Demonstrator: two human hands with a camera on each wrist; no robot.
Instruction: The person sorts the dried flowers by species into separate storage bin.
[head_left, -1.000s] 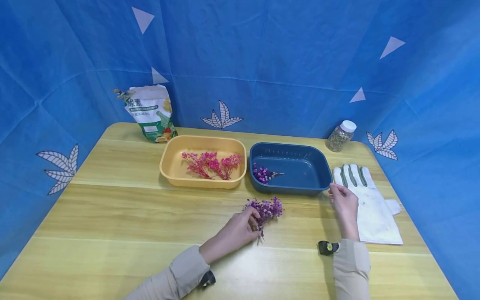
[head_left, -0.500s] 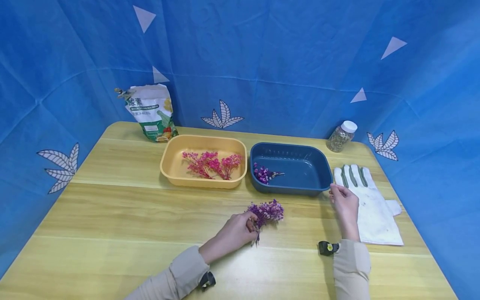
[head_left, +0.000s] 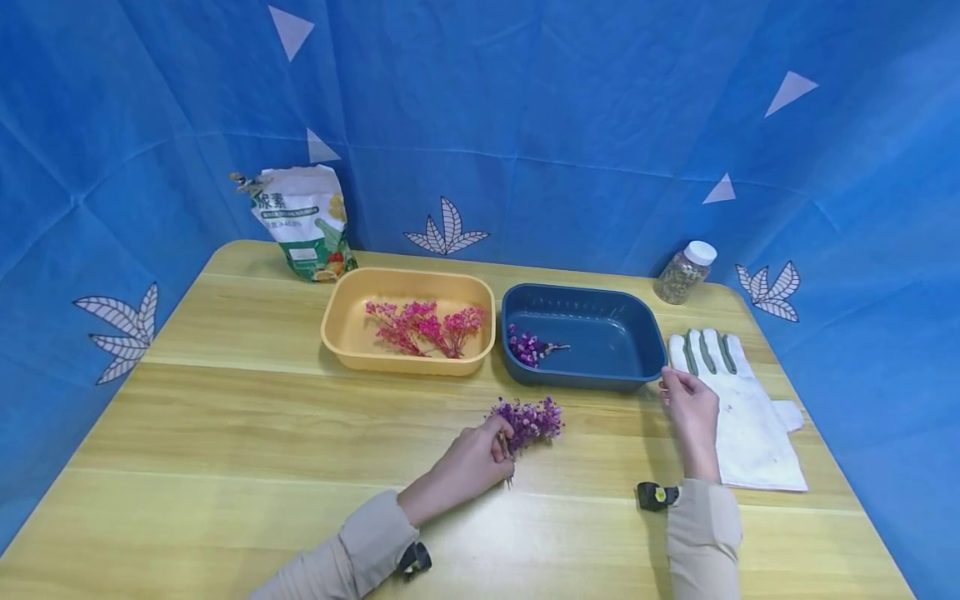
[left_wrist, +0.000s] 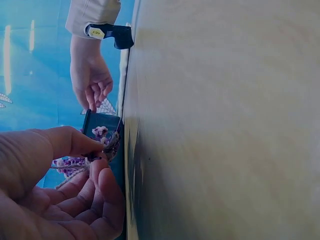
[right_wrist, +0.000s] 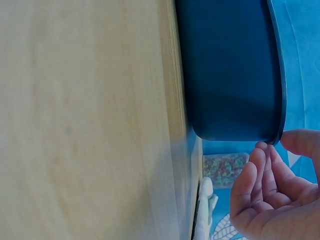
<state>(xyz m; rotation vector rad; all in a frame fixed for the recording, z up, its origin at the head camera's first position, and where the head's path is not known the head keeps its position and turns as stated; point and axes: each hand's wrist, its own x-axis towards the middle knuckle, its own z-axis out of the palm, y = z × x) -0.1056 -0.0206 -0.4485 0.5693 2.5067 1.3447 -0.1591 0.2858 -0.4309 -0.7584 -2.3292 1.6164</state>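
A bunch of small dried purple flowers (head_left: 534, 421) hangs from my left hand (head_left: 468, 457), which pinches its stems between thumb and fingers in front of the bins. In the left wrist view the blossoms (left_wrist: 70, 164) show behind the thumb. My right hand (head_left: 692, 411) pinches the near right corner of the dark blue bin (head_left: 585, 379); the right wrist view shows thumb and fingertips on its rim (right_wrist: 276, 141). Inside the blue bin, at its left end, lies a purple sprig (head_left: 527, 347). Beside it stands a yellow bin (head_left: 405, 364) holding pink sprigs (head_left: 420, 327).
A white and green printed bag (head_left: 303, 223) stands at the back left. At the back right is a white-capped jar (head_left: 684, 273). White work gloves (head_left: 750, 425) lie right of my right hand. A blue curtain (head_left: 525, 100) surrounds the wooden table (head_left: 225, 450).
My left hand has turned and shifted the purple bunch slightly, its stem ends now a little further left. The right hand stays on the blue bin's corner.
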